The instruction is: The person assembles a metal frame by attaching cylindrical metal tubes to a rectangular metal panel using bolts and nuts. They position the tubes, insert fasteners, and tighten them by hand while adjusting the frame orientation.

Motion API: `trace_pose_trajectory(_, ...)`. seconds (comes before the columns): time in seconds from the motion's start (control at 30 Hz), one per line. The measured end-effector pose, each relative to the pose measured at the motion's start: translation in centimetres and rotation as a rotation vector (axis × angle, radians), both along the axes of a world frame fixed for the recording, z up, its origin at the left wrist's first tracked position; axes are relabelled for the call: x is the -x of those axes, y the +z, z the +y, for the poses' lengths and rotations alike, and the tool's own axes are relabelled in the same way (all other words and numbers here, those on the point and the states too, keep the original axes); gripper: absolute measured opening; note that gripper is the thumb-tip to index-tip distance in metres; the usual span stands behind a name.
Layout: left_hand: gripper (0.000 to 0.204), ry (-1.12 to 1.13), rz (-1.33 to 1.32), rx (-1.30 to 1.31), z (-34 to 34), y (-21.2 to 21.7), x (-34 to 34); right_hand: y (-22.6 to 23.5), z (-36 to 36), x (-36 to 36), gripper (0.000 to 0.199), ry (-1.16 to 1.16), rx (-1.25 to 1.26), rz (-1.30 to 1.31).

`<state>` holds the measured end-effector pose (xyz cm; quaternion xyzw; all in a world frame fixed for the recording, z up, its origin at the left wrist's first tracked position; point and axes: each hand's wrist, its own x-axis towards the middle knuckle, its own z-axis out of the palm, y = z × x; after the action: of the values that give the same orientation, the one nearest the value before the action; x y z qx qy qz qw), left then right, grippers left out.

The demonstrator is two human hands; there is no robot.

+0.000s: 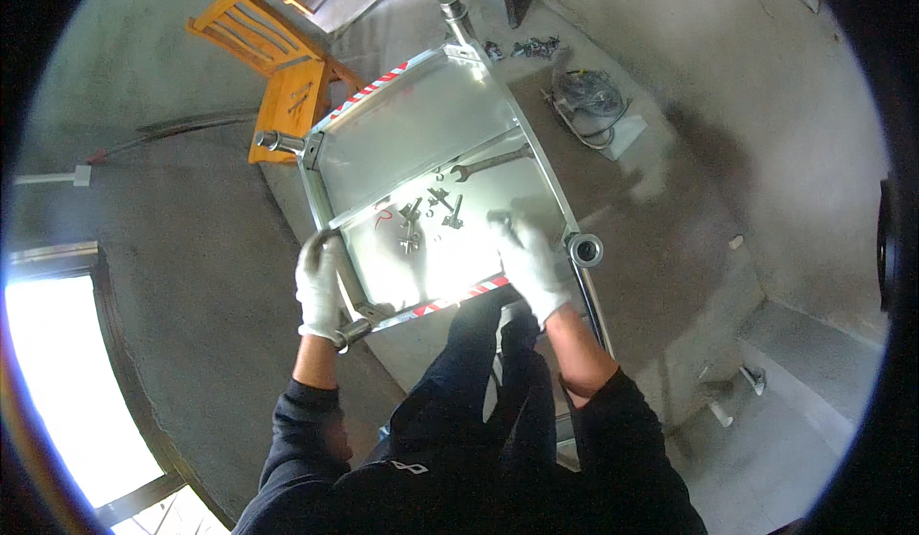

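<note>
A shiny metal tray frame (412,152) with tubular corner posts and red-and-white striped edges stands before me. My left hand (319,281), in a white glove with a dark palm, is closed on its left rail near the close corner. Above the right part of the tray is my right hand (528,262), gloved alike and slightly blurred. Its fingers are drawn together around a small dark shape I cannot make out. Several bolts (454,211) and small nuts or washers lie left of that hand. Behind them an open-ended wrench (491,164) rests on the metal.
A wooden chair (292,95) with small metal pieces on its seat stands at the far left. Bagged cable (589,104) and dark hardware (536,47) lie on the floor beyond the tray. A ledge (814,372) runs along the right wall. At the lower left is a bright window (77,372).
</note>
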<state>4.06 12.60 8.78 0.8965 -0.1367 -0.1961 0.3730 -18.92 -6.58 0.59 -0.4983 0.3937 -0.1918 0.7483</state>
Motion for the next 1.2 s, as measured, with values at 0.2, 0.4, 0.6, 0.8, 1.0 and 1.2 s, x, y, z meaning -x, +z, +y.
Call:
trace_pose_trajectory(0.2,0.068,0.108,0.266,-0.076,4.2,-5.5,-6.3,1.0,-4.9,-3.7,0.029,0.17,0.791,0.637)
trace_pose_trajectory(0.4,0.043,0.109,0.558,0.084,4.8,-11.1,-9.9,-0.3,-7.2,-6.8,0.03,0.316,0.998,0.806)
trace_pose_trajectory(0.6,0.038,0.051,0.903,0.193,4.4,-12.1,-11.8,-2.6,-7.9,-7.9,0.018,0.477,1.203,0.933)
trace_pose_trajectory(0.8,0.052,-0.069,0.946,0.247,4.0,-13.2,-11.4,-1.5,-5.0,-6.6,0.03,0.385,0.958,0.962)
trace_pose_trajectory(1.0,0.043,-0.034,1.125,0.351,4.4,-12.4,-13.9,1.2,5.7,-4.6,0.03,-0.355,-0.108,0.076)
trace_pose_trajectory(1.2,0.031,0.033,1.291,0.392,2.7,-13.5,-14.8,5.5,13.7,-5.9,0.02,-0.507,-0.345,-0.622)
